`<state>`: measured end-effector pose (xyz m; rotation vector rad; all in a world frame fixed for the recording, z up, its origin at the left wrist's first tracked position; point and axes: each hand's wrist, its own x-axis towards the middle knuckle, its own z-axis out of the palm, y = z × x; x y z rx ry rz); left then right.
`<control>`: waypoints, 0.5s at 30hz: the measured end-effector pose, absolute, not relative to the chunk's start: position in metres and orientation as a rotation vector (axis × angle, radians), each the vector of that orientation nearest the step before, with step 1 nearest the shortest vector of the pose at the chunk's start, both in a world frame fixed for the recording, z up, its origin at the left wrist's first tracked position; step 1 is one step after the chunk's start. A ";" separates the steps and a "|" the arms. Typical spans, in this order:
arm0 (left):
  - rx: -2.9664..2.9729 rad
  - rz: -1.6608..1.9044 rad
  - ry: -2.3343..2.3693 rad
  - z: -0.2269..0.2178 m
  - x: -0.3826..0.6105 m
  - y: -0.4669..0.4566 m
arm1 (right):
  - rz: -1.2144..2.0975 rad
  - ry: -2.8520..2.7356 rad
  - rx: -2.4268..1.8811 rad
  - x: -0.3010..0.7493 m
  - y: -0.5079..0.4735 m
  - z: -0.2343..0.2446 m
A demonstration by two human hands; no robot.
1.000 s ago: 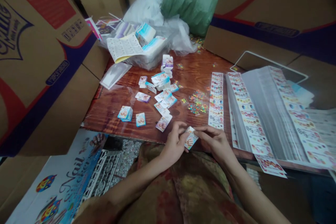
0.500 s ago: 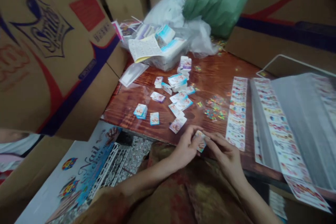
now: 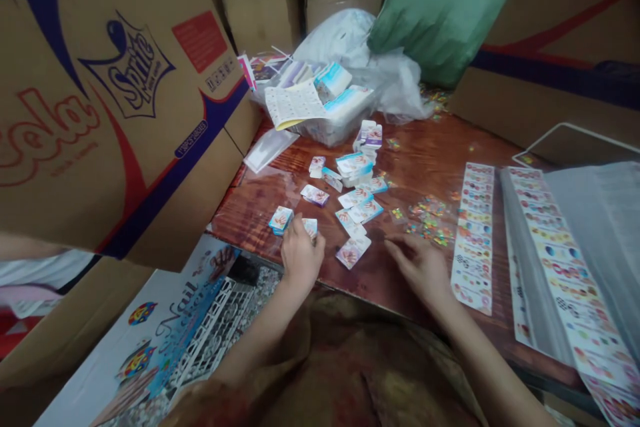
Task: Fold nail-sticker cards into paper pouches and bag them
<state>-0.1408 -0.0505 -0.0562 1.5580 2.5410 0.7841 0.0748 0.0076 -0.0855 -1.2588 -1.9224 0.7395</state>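
My left hand (image 3: 302, 255) is at the table's front edge, with thumb and fingers closed around the sides of a small printed card (image 3: 311, 225) that it partly covers. Just left of those fingers lies a short stack of similar blue-edged cards (image 3: 281, 217). My right hand (image 3: 423, 268) hovers low over the wood, holding nothing visible, its fingers loosely apart. Between the hands, a loose card (image 3: 353, 251) lies nearest, and more cards (image 3: 364, 210) overlap behind it. A heap of tiny colourful packets (image 3: 431, 217) sits beyond my right fingers.
Long sticker strips (image 3: 473, 233) and clear plastic sleeves (image 3: 590, 227) cover the right side. At the back stands a plastic tub (image 3: 333, 130) full of cards and papers. A big cardboard box (image 3: 165, 167) rises at left, another box (image 3: 555, 93) at right.
Before, both hands held one card together near the front edge. Now they are apart: my left hand has moved left to the cards there, and my right hand no longer holds a card.
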 end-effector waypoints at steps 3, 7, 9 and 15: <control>1.588 0.542 2.627 -0.060 -0.143 -0.047 | 0.628 -2.070 -1.347 0.042 0.018 -0.082; 1.573 0.339 2.649 -0.058 -0.141 -0.048 | 0.339 -2.224 -1.597 0.002 0.023 -0.072; 1.592 0.304 2.653 -0.057 -0.141 -0.050 | 0.289 -2.273 -1.641 -0.006 0.025 -0.068; 1.613 0.335 2.806 -0.054 -0.147 -0.054 | 0.749 -2.095 -1.559 0.008 0.037 -0.070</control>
